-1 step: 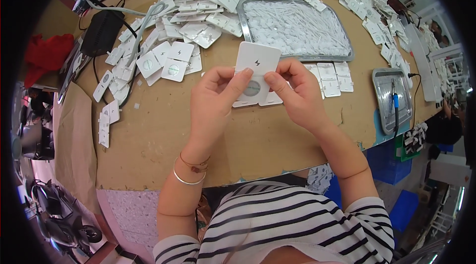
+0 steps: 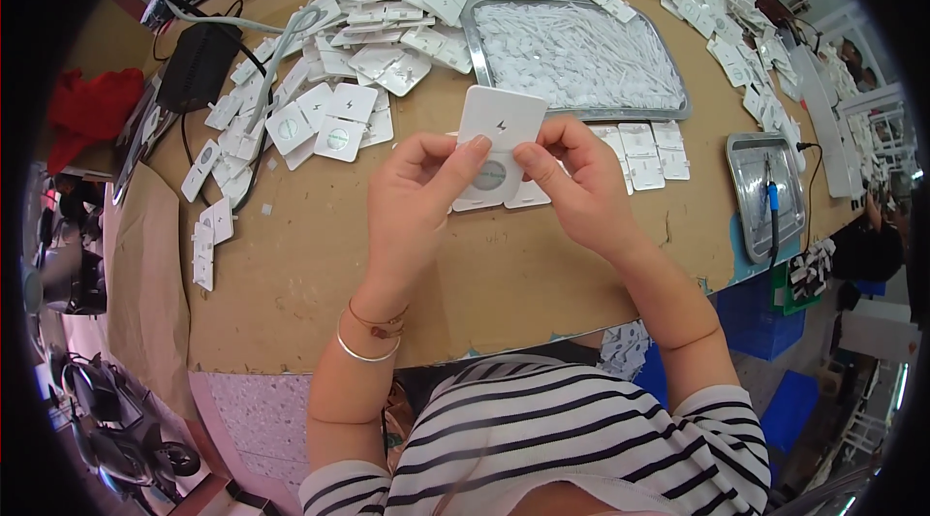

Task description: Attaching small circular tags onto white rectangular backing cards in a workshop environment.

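Observation:
In front of me, both hands hold up one white plastic folding panel (image 2: 503, 115) by its sides. Its upper half bears a small dark lightning-bolt mark; a round greyish-green disc shows on the lower half. My left hand (image 2: 418, 188) pinches the left edge near the fold, thumb on the front face. On the opposite edge, my right hand (image 2: 583, 179) pinches with its thumb and bent fingers. The fingers behind the panel are hidden. Just beyond the right hand lies a row of white panels (image 2: 639, 156), partly covered by the hands.
A metal tray (image 2: 581, 116) of small white plastic parts stands behind my hands. Heaped white panels (image 2: 387, 31) fill the back left, more panels (image 2: 702, 7) the back right. A smaller metal tray (image 2: 746, 216) holds a blue-handled tool (image 2: 774, 206). Black adapter (image 2: 201, 65) and cables lie left.
Both hands and the panel have shifted very slightly left. The grip on the panel is the same.

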